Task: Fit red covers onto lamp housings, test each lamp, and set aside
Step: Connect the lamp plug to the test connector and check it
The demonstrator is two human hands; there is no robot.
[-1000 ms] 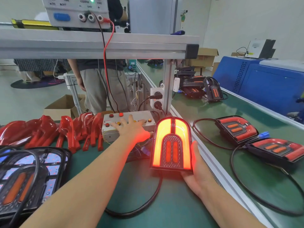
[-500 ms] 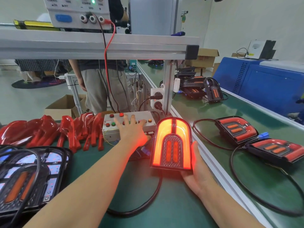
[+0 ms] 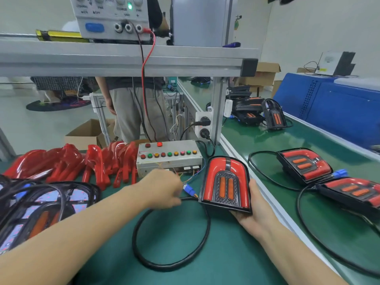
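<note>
Right hand [image 3: 254,210] cradles the unlit lamp [image 3: 225,184] at 3 o'clock, fingers clasping it; left hand [image 3: 162,189], curled, reaches the blue connector [image 3: 190,189], grip unclear. Testing apparently finished: unplugging next, then setting aside.

My right hand [image 3: 254,210] holds the arched red-covered lamp [image 3: 225,183] just right of my left fingers [image 3: 174,199]. The grey push-button test box [image 3: 168,157] sits behind them, and the looped black cable [image 3: 170,262] lies before them.
</note>
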